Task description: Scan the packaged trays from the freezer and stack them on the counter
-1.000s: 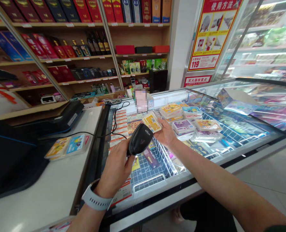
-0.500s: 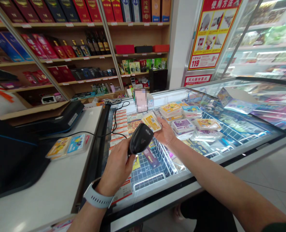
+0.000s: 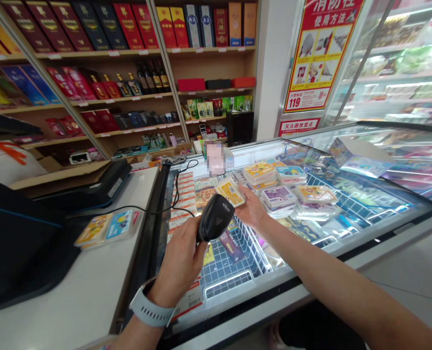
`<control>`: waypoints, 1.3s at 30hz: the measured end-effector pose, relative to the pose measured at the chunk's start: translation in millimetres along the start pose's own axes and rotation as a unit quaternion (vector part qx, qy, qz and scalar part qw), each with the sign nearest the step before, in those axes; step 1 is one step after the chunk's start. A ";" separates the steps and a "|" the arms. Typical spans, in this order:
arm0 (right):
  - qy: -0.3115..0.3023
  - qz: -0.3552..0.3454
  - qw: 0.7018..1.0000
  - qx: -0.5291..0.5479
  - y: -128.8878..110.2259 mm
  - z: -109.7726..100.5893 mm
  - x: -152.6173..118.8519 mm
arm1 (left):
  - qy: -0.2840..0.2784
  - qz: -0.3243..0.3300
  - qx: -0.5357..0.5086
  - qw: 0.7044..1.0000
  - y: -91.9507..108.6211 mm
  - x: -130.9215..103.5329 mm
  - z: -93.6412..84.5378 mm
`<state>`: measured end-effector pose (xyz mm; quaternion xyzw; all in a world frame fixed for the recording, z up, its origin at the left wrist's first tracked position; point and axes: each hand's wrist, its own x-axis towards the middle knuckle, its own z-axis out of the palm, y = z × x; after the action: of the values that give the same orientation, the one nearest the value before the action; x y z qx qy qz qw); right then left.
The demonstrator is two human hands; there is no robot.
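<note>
My left hand (image 3: 182, 257), with a grey watch on its wrist, is wrapped round a black handheld scanner (image 3: 216, 217). The scanner's head is tilted toward a flat yellow-labelled pack (image 3: 230, 192). My right hand (image 3: 251, 208) grips that pack by its right edge, above the glass freezer top (image 3: 281, 291). Just beyond my right hand, more packs lie in stacks on the glass: orange-labelled (image 3: 259, 173), purple-labelled (image 3: 278, 195) and blue-labelled (image 3: 291, 173) ones. The fingertips under the pack are partly hidden.
On the white counter (image 3: 73, 301) at left lie two packs (image 3: 108, 226) beside a black device (image 3: 15, 243). A black cable (image 3: 161, 212) runs from there across the freezer edge. An open carton (image 3: 361, 158) stands on the glass at right. Shelves with boxes and bottles stand behind.
The view has tilted up slightly, so everything sits a little lower in the picture. Both hands keep their hold on the scanner and the yellow-labelled pack, with little change between them.
</note>
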<state>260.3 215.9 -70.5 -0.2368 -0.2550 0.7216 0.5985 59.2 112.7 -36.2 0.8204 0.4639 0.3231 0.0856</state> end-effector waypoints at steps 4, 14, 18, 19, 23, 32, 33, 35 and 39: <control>0.015 0.004 1.000 0.001 0.4 1.5 -0.9 | 0.007 0.004 0.004 1.000 -0.2 -1.6 1.3; -0.002 -0.016 0.999 -0.044 1.7 -2.3 0.8 | 0.000 -0.026 -0.028 0.999 7.6 -1.1 0.5; 0.011 0.006 1.000 0.022 1.4 -2.3 0.7 | 0.000 -0.023 -0.038 0.999 5.6 -0.6 2.1; 0.014 0.011 0.999 0.033 1.3 -2.2 0.6 | 0.001 -0.022 -0.038 0.999 5.1 -0.4 2.5; 0.019 0.015 0.999 0.048 0.3 -0.5 -0.7 | 0.006 -0.016 -0.036 0.999 5.2 -0.5 2.6; 0.014 0.014 0.999 0.030 2.1 -1.7 -0.4 | -0.005 -0.024 -0.034 0.999 6.8 -1.4 1.7; 0.013 0.014 0.999 0.029 2.6 -2.7 0.0 | -0.004 -0.022 -0.033 0.999 6.2 -1.3 2.1; 0.012 0.015 1.000 0.025 3.1 -3.8 0.6 | -0.001 -0.019 -0.030 0.999 5.3 -1.3 2.7; 0.018 0.012 1.000 0.023 2.3 -1.2 -0.6 | 0.004 -0.016 -0.020 1.000 4.6 -2.0 3.3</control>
<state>259.5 215.1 -72.9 -0.2390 -0.2247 0.7298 0.5999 63.7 109.1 -37.7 0.8097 0.4704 0.3345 0.1053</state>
